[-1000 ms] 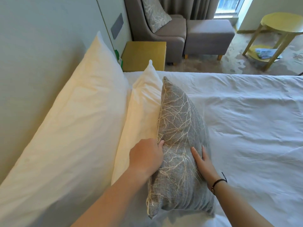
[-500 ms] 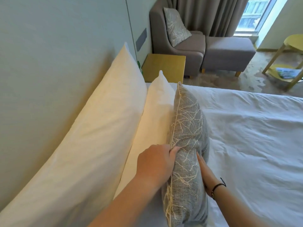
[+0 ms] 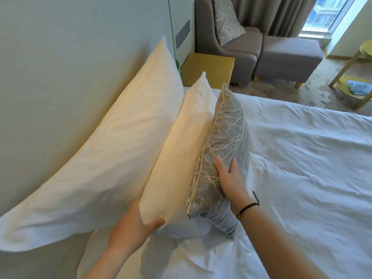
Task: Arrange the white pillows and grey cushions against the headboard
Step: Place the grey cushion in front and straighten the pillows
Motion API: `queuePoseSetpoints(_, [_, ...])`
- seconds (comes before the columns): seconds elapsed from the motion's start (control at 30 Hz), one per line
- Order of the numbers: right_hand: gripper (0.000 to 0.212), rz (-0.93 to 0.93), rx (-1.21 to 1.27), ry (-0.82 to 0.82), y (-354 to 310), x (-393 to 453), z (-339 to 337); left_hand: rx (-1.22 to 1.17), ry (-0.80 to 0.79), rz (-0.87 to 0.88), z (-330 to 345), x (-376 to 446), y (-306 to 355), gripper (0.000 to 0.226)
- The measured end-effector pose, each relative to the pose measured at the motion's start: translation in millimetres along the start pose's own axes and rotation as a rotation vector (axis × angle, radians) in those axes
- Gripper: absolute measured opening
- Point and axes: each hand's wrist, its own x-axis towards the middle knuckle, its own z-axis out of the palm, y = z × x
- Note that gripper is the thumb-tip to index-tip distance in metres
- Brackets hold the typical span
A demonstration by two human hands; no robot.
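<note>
A large white pillow leans against the pale headboard. A smaller white pillow stands in front of it. A grey cushion with a cream branch pattern stands on edge against that smaller pillow. My left hand grips the near lower corner of the smaller white pillow, thumb on its front. My right hand lies flat with fingers spread against the grey cushion's front face; a dark band circles its wrist.
The white bed sheet spreads to the right. Beyond the bed stand a yellow bedside table, a grey armchair holding another patterned cushion, a grey footstool and a yellow round table.
My left hand left the cushion's top edge and moved down to grip the smaller white pillow's near corner. My right hand stays pressed on the cushion, which now stands more upright.
</note>
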Motion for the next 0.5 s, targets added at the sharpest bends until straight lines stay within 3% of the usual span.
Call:
queuePoseSetpoints(0.1, [0.137,-0.057,-0.110,0.005,-9,-27,15,0.118,-0.002,0.042,-5,-3,-8,0.067])
queuePoseSetpoints(0.3, [0.128,-0.013,-0.229,-0.014,-11,-28,21,0.292,0.043,0.177,-26,-3,-29,0.057])
queuePoseSetpoints(0.5, [0.131,-0.016,-0.212,-0.042,-6,-32,21,0.354,0.007,0.167,-38,-4,-43,0.052])
